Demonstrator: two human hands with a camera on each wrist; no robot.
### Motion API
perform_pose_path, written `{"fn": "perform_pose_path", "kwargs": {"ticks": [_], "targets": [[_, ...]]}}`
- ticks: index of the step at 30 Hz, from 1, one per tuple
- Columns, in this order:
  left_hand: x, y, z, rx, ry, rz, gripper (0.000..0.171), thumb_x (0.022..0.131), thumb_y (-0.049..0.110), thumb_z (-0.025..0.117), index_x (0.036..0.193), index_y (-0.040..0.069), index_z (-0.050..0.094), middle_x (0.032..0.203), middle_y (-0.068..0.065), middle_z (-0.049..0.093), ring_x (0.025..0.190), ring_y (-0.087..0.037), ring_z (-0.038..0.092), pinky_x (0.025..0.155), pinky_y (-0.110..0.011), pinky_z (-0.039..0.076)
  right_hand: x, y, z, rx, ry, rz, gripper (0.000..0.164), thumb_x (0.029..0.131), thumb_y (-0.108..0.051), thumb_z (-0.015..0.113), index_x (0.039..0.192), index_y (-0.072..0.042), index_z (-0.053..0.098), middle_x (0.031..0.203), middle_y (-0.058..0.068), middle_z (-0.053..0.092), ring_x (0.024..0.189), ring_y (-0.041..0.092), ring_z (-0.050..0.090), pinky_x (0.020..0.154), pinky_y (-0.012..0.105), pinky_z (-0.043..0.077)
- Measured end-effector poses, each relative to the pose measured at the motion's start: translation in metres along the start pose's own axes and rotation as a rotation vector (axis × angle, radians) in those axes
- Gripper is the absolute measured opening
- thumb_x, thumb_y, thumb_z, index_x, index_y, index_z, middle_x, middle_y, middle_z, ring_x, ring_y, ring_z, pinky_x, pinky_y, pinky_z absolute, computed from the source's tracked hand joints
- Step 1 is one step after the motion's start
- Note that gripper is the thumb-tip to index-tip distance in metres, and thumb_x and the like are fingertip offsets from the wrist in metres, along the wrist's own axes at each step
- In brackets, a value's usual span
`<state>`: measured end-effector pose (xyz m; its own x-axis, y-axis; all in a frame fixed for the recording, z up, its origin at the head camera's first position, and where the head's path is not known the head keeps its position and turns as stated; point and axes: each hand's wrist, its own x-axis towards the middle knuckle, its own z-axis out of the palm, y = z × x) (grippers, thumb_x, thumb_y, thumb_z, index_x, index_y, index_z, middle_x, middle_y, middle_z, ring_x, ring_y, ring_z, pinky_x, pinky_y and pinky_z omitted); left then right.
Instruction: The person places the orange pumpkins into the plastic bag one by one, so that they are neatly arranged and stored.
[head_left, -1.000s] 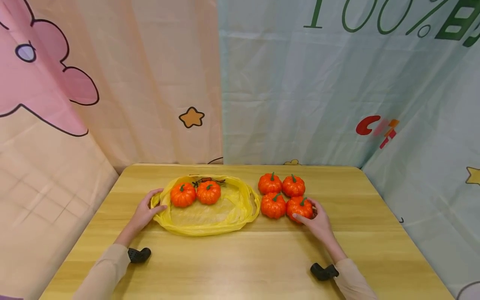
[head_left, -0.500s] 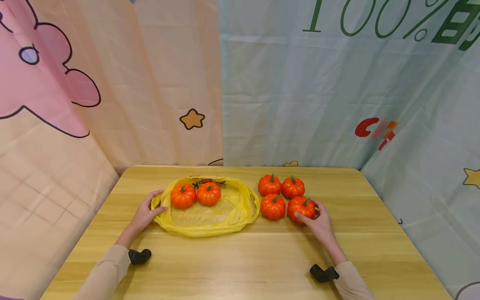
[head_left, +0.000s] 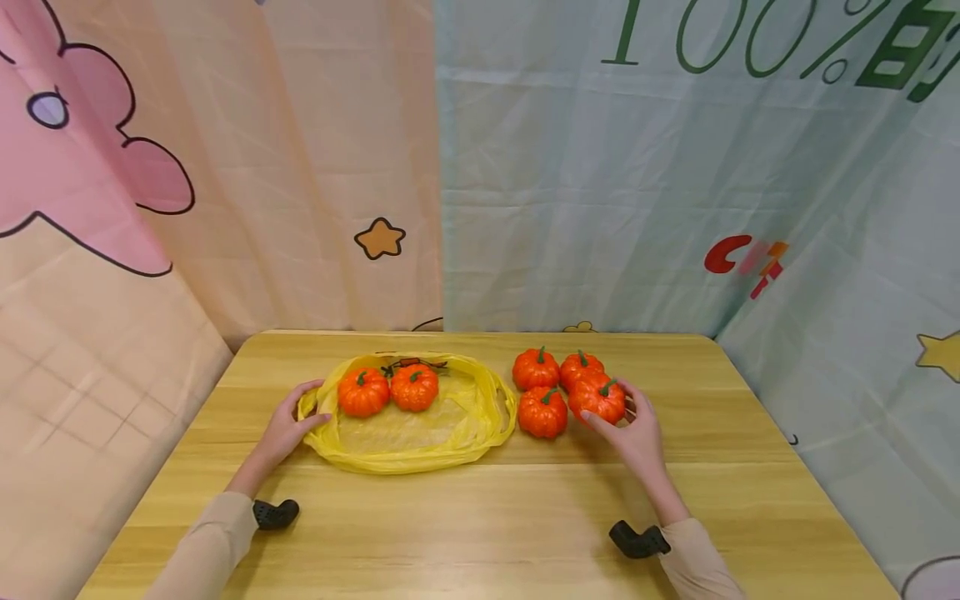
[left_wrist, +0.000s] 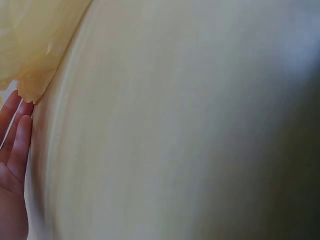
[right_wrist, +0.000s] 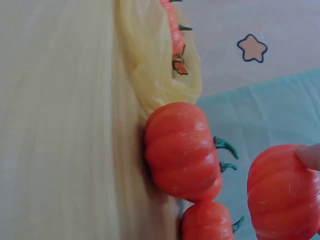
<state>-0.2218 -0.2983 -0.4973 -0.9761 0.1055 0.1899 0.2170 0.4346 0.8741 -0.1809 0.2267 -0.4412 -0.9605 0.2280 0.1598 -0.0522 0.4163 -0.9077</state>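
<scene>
Above the table (head_left: pixel 450 533), an orange pumpkin (head_left: pixel 596 397) is held between the thumb and part-spread fingers of the right hand (head_left: pixel 637 432); judged light, stiff and smooth, it is best gripped round its sides. The yellow bag (head_left: pixel 408 461) is apparently pinched at its rim by the left hand (head_left: pixel 287 424).

Pastel curtains (head_left: pixel 570 183) behind wooden table (head_left: pixel 450 533).

Bag (head_left: pixel 408 461) sits toward the left edge of the table (head_left: pixel 450 542), two pumpkins (head_left: pixel 363 393) inside, four more pumpkins (head_left: pixel 543 413) off to its right.
</scene>
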Motion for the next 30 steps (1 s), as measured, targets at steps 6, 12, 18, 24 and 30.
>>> {"fn": "perform_pose_path", "kwargs": {"ticks": [6, 12, 18, 24, 30], "targets": [[0.000, -0.003, -0.002, 0.007, -0.003, 0.007, 0.058, 0.091, 0.011, 0.065, 0.141, -0.002, 0.037, 0.146, -0.029, 0.034, 0.106, 0.021, 0.033, 0.082, 0.001, 0.037, 0.008, -0.018, 0.009, 0.061, 0.007, -0.029, 0.076, 0.076, -0.020, 0.082, 0.140, -0.005, 0.043, 0.141, 0.016, 0.041, 0.124, 0.034, 0.043, 0.109, 0.047, 0.036], [0.000, -0.003, -0.001, 0.006, -0.009, 0.006, 0.058, 0.091, 0.012, 0.064, 0.141, -0.002, 0.037, 0.146, -0.029, 0.033, 0.107, 0.021, 0.033, 0.083, 0.001, 0.036, 0.010, -0.033, 0.025, 0.110, -0.010, -0.069, 0.074, 0.074, -0.014, 0.083, 0.138, -0.006, 0.045, 0.139, 0.015, 0.044, 0.123, 0.033, 0.044, 0.107, 0.045, 0.037], [0.001, -0.001, 0.000, 0.006, -0.007, 0.010, 0.058, 0.091, 0.010, 0.065, 0.140, -0.003, 0.038, 0.145, -0.030, 0.034, 0.107, 0.020, 0.034, 0.082, 0.000, 0.037, 0.009, -0.045, 0.044, 0.117, -0.035, -0.099, 0.075, 0.074, -0.015, 0.083, 0.138, -0.008, 0.045, 0.137, 0.014, 0.045, 0.122, 0.030, 0.045, 0.104, 0.045, 0.039], [0.002, -0.002, -0.001, -0.003, -0.015, 0.010, 0.058, 0.091, 0.010, 0.065, 0.140, -0.002, 0.037, 0.144, -0.030, 0.035, 0.105, 0.019, 0.037, 0.081, -0.001, 0.039, 0.006, -0.054, 0.065, 0.151, -0.087, -0.126, 0.074, 0.073, -0.017, 0.084, 0.137, -0.012, 0.047, 0.136, 0.011, 0.047, 0.121, 0.029, 0.046, 0.104, 0.049, 0.041], [0.001, -0.002, -0.001, 0.014, -0.013, -0.011, 0.058, 0.091, 0.011, 0.065, 0.141, -0.001, 0.038, 0.144, -0.029, 0.035, 0.104, 0.019, 0.036, 0.081, -0.001, 0.038, 0.003, -0.058, 0.088, 0.148, -0.104, -0.168, 0.073, 0.072, -0.018, 0.085, 0.135, -0.012, 0.050, 0.134, 0.013, 0.049, 0.120, 0.029, 0.048, 0.099, 0.049, 0.046]]}}
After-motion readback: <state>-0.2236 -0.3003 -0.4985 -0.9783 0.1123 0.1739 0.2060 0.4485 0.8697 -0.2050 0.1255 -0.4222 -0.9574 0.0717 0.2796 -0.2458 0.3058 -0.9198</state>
